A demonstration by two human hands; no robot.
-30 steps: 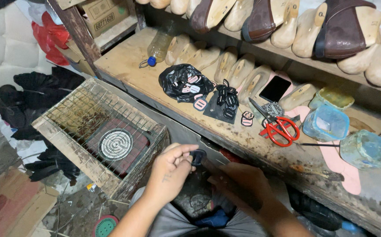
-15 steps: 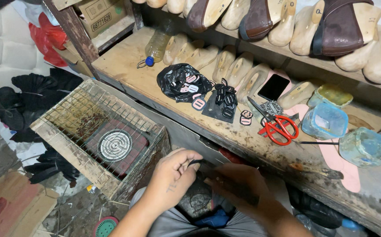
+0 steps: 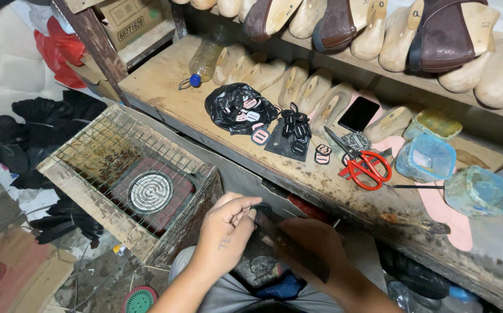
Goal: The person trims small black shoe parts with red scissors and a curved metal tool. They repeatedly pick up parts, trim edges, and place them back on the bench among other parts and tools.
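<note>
My left hand (image 3: pixel 226 230) pinches a small black piece (image 3: pixel 261 207) between thumb and fingers, low in the head view over my lap. My right hand (image 3: pixel 309 240) holds a long dark blade-like tool (image 3: pixel 289 243) whose tip meets the black piece. Both hands are close together above a dark block (image 3: pixel 260 266) resting on my knees. What exactly the small black piece is cannot be made out.
A wire-caged wooden box with a coil heater (image 3: pixel 147 191) stands to the left. The wooden workbench (image 3: pixel 170 98) carries a black bag (image 3: pixel 237 107), black straps (image 3: pixel 295 127), red scissors (image 3: pixel 364 168), a phone (image 3: pixel 358 113), plastic tubs (image 3: pixel 425 159) and wooden shoe lasts (image 3: pixel 315 90).
Both hands have drawn together and dropped slightly. My left fingers have closed tighter on the small black piece and the tool now lies across it.
</note>
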